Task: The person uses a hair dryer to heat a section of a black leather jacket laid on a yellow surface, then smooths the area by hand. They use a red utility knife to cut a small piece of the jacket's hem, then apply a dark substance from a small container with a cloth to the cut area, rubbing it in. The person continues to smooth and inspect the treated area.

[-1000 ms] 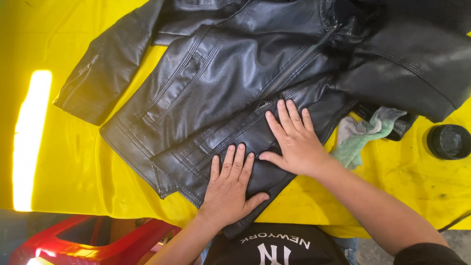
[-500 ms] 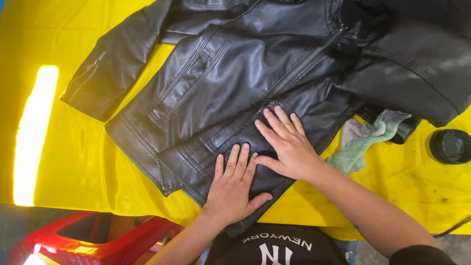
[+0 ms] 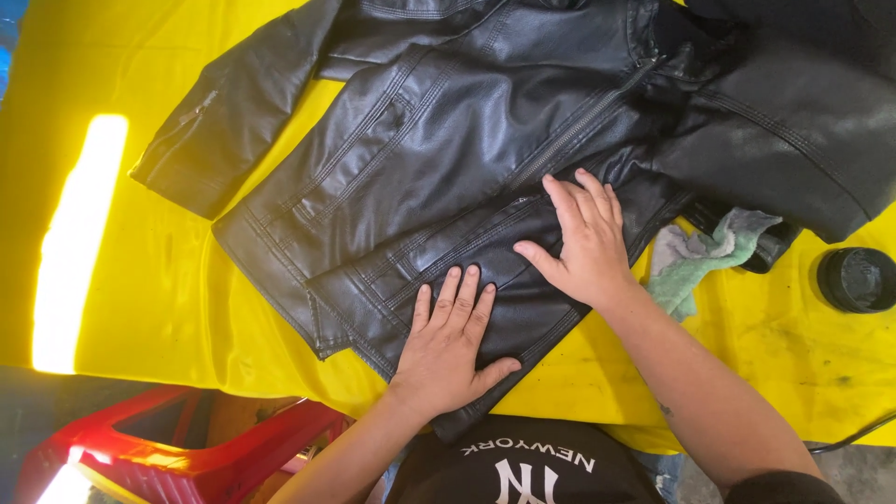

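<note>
Nearest: red plastic stool, below and left of the left wrist, off the edge of the yellow cloth. Left hand: flat, palm down, fingers spread a little and straight, thumb out to the right, pressing the lower front panel of the black leather jacket; nothing gripped. Right hand: just beyond and to the right of the left fingertips, also flat and palm down, fingers close together and pointing up toward the zip, thumb reaching left across the hem band; nothing gripped. Jacket: spread front-up on the yellow cloth, hem nearest, under both palms, body running away from the fingertips, one sleeve well to the left of the left fingers, the other sleeve folded over to the right of the right fingers. Likely handling: supple but weighty, surface smooth and glossy, prone to slide under a flat palm and over the cloth; seams and hem band thicker and firmer than the panels. Best hold judged at the stitched hem edge or along the zip placket, pinched through both layers, not on the slick open panel. Just right of the right wrist: crumpled green and grey rag, partly tucked under the jacket's cuff. Further right, apart from both hands: round black tin on the cloth.
</note>
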